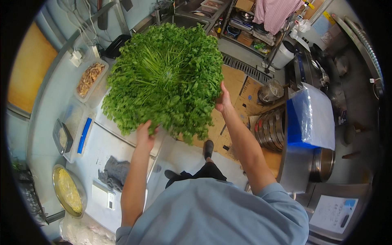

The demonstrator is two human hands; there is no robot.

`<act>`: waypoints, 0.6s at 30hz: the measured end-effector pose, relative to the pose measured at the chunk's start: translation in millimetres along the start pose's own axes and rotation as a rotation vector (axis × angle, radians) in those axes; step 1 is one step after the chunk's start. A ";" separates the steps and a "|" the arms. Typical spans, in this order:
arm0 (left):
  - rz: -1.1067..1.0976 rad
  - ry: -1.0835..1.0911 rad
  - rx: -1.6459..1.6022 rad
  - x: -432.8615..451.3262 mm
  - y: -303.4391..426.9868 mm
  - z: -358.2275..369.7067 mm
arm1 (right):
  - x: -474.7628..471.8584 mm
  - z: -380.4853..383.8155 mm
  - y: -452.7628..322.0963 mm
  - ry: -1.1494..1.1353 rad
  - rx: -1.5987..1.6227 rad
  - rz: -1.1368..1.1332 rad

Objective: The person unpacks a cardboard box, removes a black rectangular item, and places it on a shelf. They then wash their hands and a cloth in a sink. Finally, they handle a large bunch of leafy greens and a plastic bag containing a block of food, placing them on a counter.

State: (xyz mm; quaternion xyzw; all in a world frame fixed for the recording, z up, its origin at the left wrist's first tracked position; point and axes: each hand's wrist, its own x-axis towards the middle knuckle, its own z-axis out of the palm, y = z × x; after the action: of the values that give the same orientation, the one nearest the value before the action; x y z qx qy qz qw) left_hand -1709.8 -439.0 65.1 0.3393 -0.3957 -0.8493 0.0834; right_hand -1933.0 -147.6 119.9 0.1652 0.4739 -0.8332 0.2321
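Observation:
A very large round mass of leafy green herbs, like cilantro [171, 88], is in front of me, its stems gathered at the centre and its leaves fanning outward. My left hand [146, 136] is at its near left edge, fingers curled among the leaves. Against its right edge lies my right hand [223, 99], thumb up and the other fingers partly hidden by leaves. Whatever lies beneath the herbs is hidden from view.
On the left counter are a grey cloth [114, 173], a white kitchen scale [103, 194], a steel bowl of yellow food [69, 191] and plastic tubs [92, 79]. Flattened cardboard [235, 122] covers floor. Right stand stacked steel pans [269, 130] and a blue box in plastic [315, 119]; a sink [190, 23] lies beyond.

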 end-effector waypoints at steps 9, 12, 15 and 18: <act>-0.089 0.226 0.033 -65.0 6.7 0.0 | 75.3 -81.3 -17.6 -0.052 -0.010 0.333; 0.078 0.280 0.105 -59.4 -7.3 2.6 | 105.9 -88.9 -33.7 0.065 0.125 0.426; 0.118 0.408 0.252 -37.7 -14.5 -5.5 | 144.9 -67.9 -49.9 -0.177 -0.028 0.332; 0.015 0.533 0.302 -38.2 -20.8 -13.5 | 116.7 1.8 -99.5 -0.317 -0.170 0.197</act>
State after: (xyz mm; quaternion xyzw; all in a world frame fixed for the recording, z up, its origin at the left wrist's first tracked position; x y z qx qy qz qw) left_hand -1669.6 -417.7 63.3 0.5556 -0.4842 -0.6614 0.1393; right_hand -2084.9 -131.9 134.0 0.0575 0.4819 -0.7789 0.3973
